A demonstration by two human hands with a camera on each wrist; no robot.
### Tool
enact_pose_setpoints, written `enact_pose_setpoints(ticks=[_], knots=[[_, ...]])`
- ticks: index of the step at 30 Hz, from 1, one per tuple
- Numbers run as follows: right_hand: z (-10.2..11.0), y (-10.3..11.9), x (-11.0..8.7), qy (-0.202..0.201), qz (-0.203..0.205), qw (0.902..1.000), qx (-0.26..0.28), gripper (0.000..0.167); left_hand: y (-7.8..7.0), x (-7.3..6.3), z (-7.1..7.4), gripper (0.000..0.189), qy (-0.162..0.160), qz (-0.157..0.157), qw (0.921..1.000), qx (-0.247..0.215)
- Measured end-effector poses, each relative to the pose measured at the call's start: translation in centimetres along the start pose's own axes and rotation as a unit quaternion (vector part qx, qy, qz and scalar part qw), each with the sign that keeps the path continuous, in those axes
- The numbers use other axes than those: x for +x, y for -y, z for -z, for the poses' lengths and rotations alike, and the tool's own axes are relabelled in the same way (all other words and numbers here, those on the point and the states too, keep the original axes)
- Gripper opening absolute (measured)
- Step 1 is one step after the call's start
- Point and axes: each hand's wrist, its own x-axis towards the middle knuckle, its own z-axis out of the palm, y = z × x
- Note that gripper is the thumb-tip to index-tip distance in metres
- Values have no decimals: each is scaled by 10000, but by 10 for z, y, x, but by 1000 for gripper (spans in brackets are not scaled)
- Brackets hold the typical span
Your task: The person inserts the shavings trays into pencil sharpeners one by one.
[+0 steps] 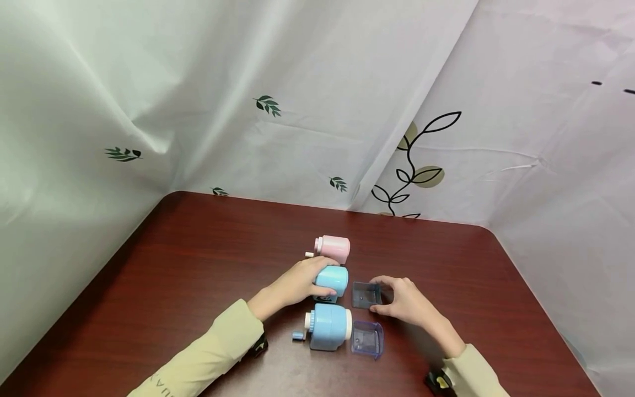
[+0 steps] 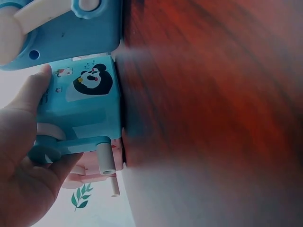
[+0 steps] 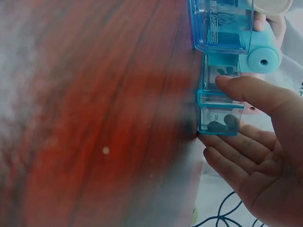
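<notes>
My left hand [image 1: 302,281] grips the light-blue crank pencil sharpener [image 1: 334,278] in the middle, thumb on one side and fingers on the other. A panda picture [image 2: 93,81] shows on its body in the left wrist view. To its right, my right hand [image 1: 405,300] holds a clear shavings drawer [image 1: 364,296] between thumb and fingers, its end standing apart from the sharpener in the head view. Nearer the camera is a larger blue pencil sharpener [image 1: 329,326], with a second clear bluish drawer [image 1: 367,338] to its right.
A pink pencil sharpener [image 1: 334,248] stands behind the light-blue one. All of them are on a dark red-brown wooden table [image 1: 238,237]. White cloth [image 1: 307,138] with leaf prints hangs behind and at both sides.
</notes>
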Motion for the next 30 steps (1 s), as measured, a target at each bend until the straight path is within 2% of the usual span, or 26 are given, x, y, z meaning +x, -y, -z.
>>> enact_pose_setpoints(ticks=[7, 15, 23, 30], knots=[[1, 1, 2, -106, -1, 9999, -124, 43, -2, 2, 2, 52, -141, -74, 9999, 34], [-4, 6, 2, -217, -59, 9994, -251, 44, -2, 1, -1, 51, -133, -12, 9998, 129], [-5, 12, 9, -200, 199, 9987, -426, 43, -3, 2, 0, 51, -164, -67, 9994, 290], [-6, 17, 14, -88, 279, 9989, -379, 45, -4, 1, -1, 50, -103, 0, 9997, 211]])
